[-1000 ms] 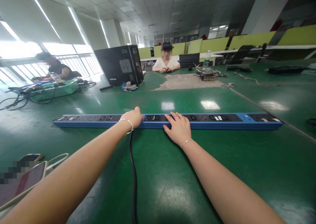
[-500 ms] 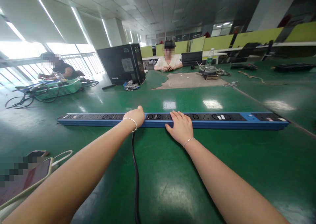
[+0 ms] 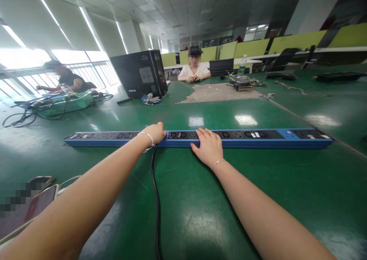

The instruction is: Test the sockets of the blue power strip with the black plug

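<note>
A long blue power strip (image 3: 252, 143) with a black socket face lies across the green table. My left hand (image 3: 155, 133) is closed over its middle, around the end of a black power cable (image 3: 156, 191). The plug itself is hidden inside my fingers. From beneath that hand the cable runs down toward the near edge of the view. My right hand (image 3: 209, 145) rests open on the strip just to the right, fingers stretched over the sockets and thumb against the front side.
A phone (image 3: 31, 210) lies at the near left. Farther back are a green basket (image 3: 67, 104) with cables, a black computer case (image 3: 137, 75), gloves (image 3: 150, 99) and a bottle (image 3: 242, 66). One person (image 3: 194, 67) sits across the table, another (image 3: 67, 78) at the left.
My left hand has tilted and turned slightly at the wrist, its bracelet shifting left. My right hand stays on the strip. The whole view has shifted slightly.
</note>
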### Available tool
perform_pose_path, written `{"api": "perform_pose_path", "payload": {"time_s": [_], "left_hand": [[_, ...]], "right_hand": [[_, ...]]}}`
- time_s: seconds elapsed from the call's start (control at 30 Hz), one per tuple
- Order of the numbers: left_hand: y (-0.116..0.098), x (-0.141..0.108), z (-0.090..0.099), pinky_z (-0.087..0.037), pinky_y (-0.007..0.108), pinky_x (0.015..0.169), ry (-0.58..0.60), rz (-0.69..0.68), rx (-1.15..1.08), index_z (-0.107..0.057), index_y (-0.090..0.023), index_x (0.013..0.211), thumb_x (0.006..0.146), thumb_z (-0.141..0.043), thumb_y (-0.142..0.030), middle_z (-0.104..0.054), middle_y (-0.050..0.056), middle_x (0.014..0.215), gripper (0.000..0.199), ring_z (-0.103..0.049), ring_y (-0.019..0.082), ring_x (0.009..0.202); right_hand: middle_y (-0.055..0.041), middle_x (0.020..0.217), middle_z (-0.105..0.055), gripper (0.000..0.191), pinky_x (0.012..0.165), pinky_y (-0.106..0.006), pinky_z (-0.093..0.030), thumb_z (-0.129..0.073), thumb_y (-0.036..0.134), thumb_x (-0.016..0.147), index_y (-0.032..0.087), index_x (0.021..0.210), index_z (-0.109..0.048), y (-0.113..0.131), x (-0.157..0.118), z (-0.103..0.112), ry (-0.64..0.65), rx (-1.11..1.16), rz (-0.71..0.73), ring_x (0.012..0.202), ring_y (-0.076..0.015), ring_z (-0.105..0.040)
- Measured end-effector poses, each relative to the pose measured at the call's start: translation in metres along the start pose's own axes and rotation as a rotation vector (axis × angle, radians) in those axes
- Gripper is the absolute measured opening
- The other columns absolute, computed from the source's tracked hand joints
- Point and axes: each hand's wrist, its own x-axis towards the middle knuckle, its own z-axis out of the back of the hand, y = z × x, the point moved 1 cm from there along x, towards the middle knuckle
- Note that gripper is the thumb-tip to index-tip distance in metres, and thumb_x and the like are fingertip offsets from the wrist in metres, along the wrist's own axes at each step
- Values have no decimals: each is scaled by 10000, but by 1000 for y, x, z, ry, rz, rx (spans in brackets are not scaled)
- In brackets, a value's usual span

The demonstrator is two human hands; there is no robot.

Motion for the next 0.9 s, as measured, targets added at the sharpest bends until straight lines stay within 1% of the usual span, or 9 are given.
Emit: {"api": "perform_pose_path", "payload": {"time_s": [0.17,0.4,0.57,0.67,0.77,0.83,0.9], "left_hand": [[-2,-4,-6,-471,371,766,-54,22,13,-465,-109,1084,868,-289,-363,-661,220,1002,377,-639,292,956],[-6,-7,-6,-474,386,752,-68,40,11,-465,-97,1078,871,-288,-353,-664,228,975,373,-645,311,939],[-6,-8,-6,-474,380,756,-71,50,9,-465,-94,1088,878,-272,-349,-663,228,976,382,-645,303,941],[-3,-5,-4,-475,366,758,-62,38,-3,-479,-94,1094,869,-290,-371,-668,221,976,404,-643,292,945],[-1,-3,0,-479,329,732,-38,23,-24,-516,-106,1065,842,-348,-397,-687,191,940,403,-655,271,909],[1,-3,5,-480,316,716,-30,24,-38,-534,-102,1049,835,-358,-389,-694,182,917,399,-662,263,882],[4,-5,12,-479,317,712,-55,48,-48,-542,-87,1044,841,-337,-378,-693,189,915,410,-660,265,884]], "right_hand": [[-69,1346,-506,515,1029,-418,-245,-521,398,793,164,1252,-518,0,0,1,-5,-2,4,1255,-253,-390],[-62,1348,-504,526,1032,-414,-245,-522,402,792,161,1260,-512,0,-1,0,-3,-6,0,1258,-249,-387],[-63,1348,-504,522,1034,-417,-242,-521,403,791,166,1256,-513,0,0,0,0,-5,-1,1260,-249,-384],[-67,1345,-506,518,1034,-419,-241,-522,403,790,171,1253,-515,0,0,0,-1,-1,0,1257,-250,-387],[-70,1343,-508,518,1034,-420,-240,-524,402,787,170,1250,-518,0,-1,0,-10,2,-1,1255,-252,-389],[-73,1345,-506,518,1034,-420,-240,-522,401,788,170,1251,-518,0,-1,0,-15,3,-1,1254,-255,-389],[-77,1345,-505,515,1033,-421,-241,-517,401,791,172,1252,-518,0,-1,0,-15,6,0,1254,-257,-388]]}}
